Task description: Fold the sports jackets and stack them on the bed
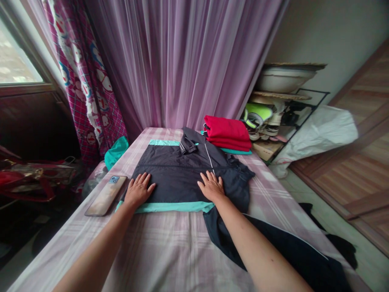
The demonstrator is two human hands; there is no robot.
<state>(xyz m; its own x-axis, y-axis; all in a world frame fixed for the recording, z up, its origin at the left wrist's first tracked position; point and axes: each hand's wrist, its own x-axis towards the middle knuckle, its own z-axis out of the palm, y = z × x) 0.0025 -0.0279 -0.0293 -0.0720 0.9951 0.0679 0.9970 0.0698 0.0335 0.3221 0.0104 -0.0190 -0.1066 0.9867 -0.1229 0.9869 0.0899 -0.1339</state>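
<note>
A dark jacket (173, 182) with turquoise edges and thin white piping lies spread on its side across the table. Its collar points right, and a front zip line runs along its middle. One sleeve (282, 239) stretches toward the near right corner, partly under my right forearm; the other (189, 142) is folded in on the far side. My left hand (139, 188) rests flat near the hem end, fingers spread. Pressed flat near the chest and white piping is my right hand (212, 186), its fingers also apart. Neither hand grips the cloth.
A phone (106, 196) lies face down at the table's left. Folded red clothes (227, 132) are stacked at the far right. A turquoise cloth (116, 152) hangs by the left edge. Beyond the right edge stands a rack (299, 129) with shoes and a basin (285, 79). Purple curtains (182, 61) close off the back.
</note>
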